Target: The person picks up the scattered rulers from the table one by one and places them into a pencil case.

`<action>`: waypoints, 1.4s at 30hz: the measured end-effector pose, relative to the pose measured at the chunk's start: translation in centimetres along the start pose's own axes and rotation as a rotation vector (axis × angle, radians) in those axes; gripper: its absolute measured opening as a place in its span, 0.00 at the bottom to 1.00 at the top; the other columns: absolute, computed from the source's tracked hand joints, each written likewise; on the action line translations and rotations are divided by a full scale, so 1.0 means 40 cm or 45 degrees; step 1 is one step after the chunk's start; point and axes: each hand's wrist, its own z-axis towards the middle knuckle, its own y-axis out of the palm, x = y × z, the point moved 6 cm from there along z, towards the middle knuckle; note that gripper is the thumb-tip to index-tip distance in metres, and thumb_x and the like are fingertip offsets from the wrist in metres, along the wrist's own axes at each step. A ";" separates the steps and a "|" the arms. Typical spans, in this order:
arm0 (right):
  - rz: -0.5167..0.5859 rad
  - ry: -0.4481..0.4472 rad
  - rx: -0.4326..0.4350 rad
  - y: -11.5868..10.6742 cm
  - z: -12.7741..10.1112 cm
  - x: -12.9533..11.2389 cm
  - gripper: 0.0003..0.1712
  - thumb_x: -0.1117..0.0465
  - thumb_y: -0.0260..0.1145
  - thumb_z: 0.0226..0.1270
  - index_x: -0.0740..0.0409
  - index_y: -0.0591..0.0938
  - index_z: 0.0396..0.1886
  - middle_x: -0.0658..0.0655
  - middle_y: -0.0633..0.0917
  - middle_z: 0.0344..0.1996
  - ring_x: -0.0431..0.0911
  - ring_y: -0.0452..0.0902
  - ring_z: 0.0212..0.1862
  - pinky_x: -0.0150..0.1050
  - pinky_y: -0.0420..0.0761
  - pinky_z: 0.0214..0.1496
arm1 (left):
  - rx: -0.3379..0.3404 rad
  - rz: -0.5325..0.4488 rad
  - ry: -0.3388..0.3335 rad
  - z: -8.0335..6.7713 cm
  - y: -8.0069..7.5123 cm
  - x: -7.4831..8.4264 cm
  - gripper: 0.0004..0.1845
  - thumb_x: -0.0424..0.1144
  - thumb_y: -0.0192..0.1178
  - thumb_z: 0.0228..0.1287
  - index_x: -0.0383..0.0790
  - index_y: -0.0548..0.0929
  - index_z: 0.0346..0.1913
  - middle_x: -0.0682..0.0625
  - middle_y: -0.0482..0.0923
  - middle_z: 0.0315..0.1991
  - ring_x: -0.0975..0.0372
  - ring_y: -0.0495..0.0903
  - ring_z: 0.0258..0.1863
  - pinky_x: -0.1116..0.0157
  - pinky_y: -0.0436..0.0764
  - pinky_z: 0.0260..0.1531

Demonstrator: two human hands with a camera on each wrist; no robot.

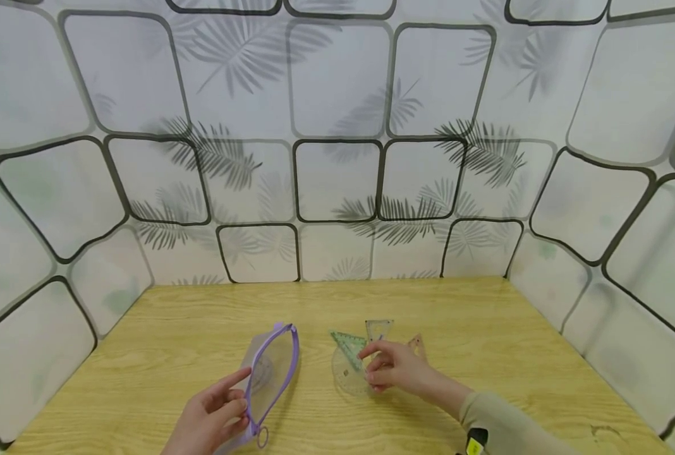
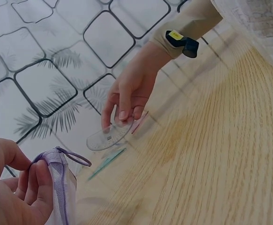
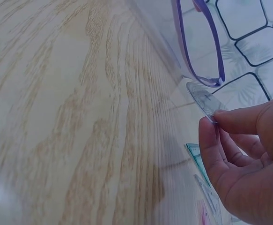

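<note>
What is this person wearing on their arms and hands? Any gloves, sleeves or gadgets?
Both hands are bare, with no gloves or rings visible. The right hand emerges from a long beige sleeve with a snug cuff. On that sleeve's wrist sits a small black device with a yellow label. The left hand shows no sleeve in the head view; its wrist is out of frame.

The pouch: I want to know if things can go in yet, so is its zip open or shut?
Open. The pouch gapes, its purple rim spread in a loop, held up by the left hand.
</note>
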 end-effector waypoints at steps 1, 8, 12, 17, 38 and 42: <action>-0.005 0.003 0.002 0.000 0.003 0.000 0.23 0.69 0.64 0.68 0.73 0.72 0.60 0.64 0.85 0.36 0.41 0.82 0.31 0.38 0.87 0.39 | 0.002 0.000 0.002 0.000 0.000 0.001 0.36 0.28 0.58 0.67 0.31 0.58 0.75 0.54 0.76 0.35 0.64 0.79 0.33 0.70 0.84 0.37; -0.005 0.015 0.003 0.005 0.021 -0.007 0.25 0.68 0.64 0.68 0.73 0.71 0.62 0.58 0.84 0.36 0.42 0.81 0.32 0.40 0.87 0.41 | 0.022 0.001 0.000 -0.003 0.001 0.004 0.36 0.28 0.58 0.67 0.32 0.58 0.75 0.54 0.76 0.35 0.64 0.79 0.32 0.70 0.84 0.37; 0.005 0.016 0.006 0.010 0.029 -0.015 0.25 0.68 0.63 0.68 0.73 0.71 0.62 0.58 0.84 0.36 0.41 0.81 0.33 0.41 0.87 0.43 | 0.027 -0.003 -0.003 -0.003 0.001 0.004 0.35 0.28 0.58 0.67 0.32 0.58 0.75 0.53 0.76 0.35 0.64 0.79 0.32 0.70 0.84 0.37; 0.005 0.032 0.016 0.016 0.034 -0.020 0.24 0.68 0.63 0.69 0.71 0.72 0.61 0.59 0.83 0.37 0.41 0.81 0.33 0.41 0.86 0.42 | 0.010 -0.006 0.002 -0.002 0.000 0.002 0.36 0.28 0.58 0.67 0.32 0.58 0.76 0.54 0.76 0.35 0.64 0.79 0.33 0.70 0.84 0.37; 0.009 0.034 0.028 0.025 0.038 -0.027 0.21 0.69 0.62 0.69 0.71 0.73 0.60 0.58 0.83 0.37 0.41 0.80 0.33 0.38 0.86 0.41 | 0.000 -0.019 0.003 -0.006 -0.002 0.002 0.36 0.28 0.58 0.68 0.33 0.57 0.76 0.52 0.77 0.37 0.64 0.79 0.33 0.70 0.84 0.38; 0.019 0.035 0.023 0.028 0.042 -0.030 0.22 0.69 0.62 0.69 0.71 0.73 0.61 0.61 0.83 0.38 0.40 0.80 0.33 0.38 0.85 0.41 | -0.010 -0.021 0.004 -0.007 -0.002 0.001 0.35 0.28 0.57 0.68 0.33 0.57 0.76 0.52 0.77 0.37 0.64 0.79 0.33 0.70 0.84 0.39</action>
